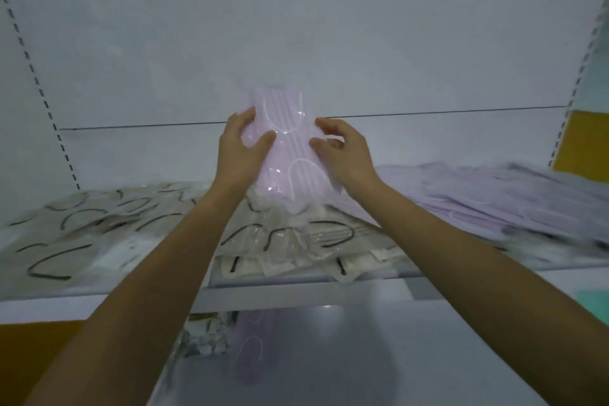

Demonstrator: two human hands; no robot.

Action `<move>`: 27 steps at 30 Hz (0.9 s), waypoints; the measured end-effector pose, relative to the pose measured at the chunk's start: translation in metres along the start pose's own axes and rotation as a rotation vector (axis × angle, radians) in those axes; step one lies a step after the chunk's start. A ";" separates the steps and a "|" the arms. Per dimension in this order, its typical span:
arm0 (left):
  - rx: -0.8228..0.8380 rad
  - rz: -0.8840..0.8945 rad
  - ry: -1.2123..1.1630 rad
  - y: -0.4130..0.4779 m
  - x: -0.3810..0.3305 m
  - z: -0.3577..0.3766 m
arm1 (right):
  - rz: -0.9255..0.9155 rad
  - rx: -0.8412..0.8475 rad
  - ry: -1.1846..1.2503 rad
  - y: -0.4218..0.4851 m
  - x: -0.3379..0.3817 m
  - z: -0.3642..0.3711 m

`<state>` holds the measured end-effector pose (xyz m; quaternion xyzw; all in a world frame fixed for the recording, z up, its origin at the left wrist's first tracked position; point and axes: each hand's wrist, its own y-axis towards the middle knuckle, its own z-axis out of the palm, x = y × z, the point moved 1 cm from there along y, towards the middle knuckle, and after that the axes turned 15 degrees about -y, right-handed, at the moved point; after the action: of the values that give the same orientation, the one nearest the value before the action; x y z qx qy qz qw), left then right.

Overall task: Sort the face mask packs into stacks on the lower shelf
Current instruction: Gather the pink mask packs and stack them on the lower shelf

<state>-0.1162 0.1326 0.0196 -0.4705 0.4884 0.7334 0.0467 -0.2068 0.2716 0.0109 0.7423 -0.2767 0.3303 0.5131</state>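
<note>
Pale lilac face mask pack in glossy clear film point(290, 155) held upright over the white metal upper shelf point(296, 293). Left hand point(245, 145) curls round one long edge, right hand point(342, 155) pinches the other, probably to steady the slippery wrap and check its colour. Left of and beneath this pack: sprawled beige packs with black ear loops point(82, 224). Right: flat lilac heap point(494, 194). Well below: lower shelf point(329, 356) with one lilac pack point(250, 346); sorting looks barely begun.

White back panel point(296, 43) between slotted uprights point(34, 76), yellow panel point(586, 142) at right
</note>
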 end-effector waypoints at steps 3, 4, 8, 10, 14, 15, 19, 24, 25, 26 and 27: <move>-0.001 0.022 0.011 -0.009 0.005 0.019 | -0.092 0.078 -0.123 0.000 -0.017 -0.046; 0.005 0.036 0.017 -0.014 0.006 0.024 | -0.115 0.103 -0.178 0.002 -0.026 -0.066; 0.018 0.086 0.007 -0.026 0.007 0.050 | -0.102 0.263 -0.422 0.012 -0.070 -0.143; 0.024 0.095 -0.009 -0.028 0.006 0.064 | -0.059 0.340 -0.581 0.017 -0.089 -0.177; 0.022 0.058 -0.038 -0.032 0.003 0.098 | 0.019 0.413 -0.752 0.018 -0.115 -0.234; 0.021 0.054 -0.038 -0.034 0.002 0.108 | 0.045 0.437 -0.779 0.016 -0.120 -0.244; 0.028 0.055 -0.045 -0.043 -0.005 0.150 | 0.145 0.591 -0.890 0.009 -0.137 -0.261; 0.055 0.066 0.000 -0.059 -0.004 0.181 | 0.175 0.637 -0.847 0.007 -0.144 -0.259; 0.048 0.070 0.010 -0.062 -0.004 0.183 | 0.142 0.610 -0.823 0.007 -0.143 -0.259; 0.035 0.072 0.021 -0.065 -0.004 0.184 | 0.097 0.576 -0.802 0.008 -0.142 -0.258; 0.021 0.072 0.032 -0.067 -0.004 0.184 | 0.042 0.538 -0.790 0.010 -0.142 -0.257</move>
<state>-0.1972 0.3082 -0.0075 -0.4638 0.5134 0.7218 0.0173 -0.3559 0.5214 -0.0276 0.9118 -0.3704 0.0930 0.1512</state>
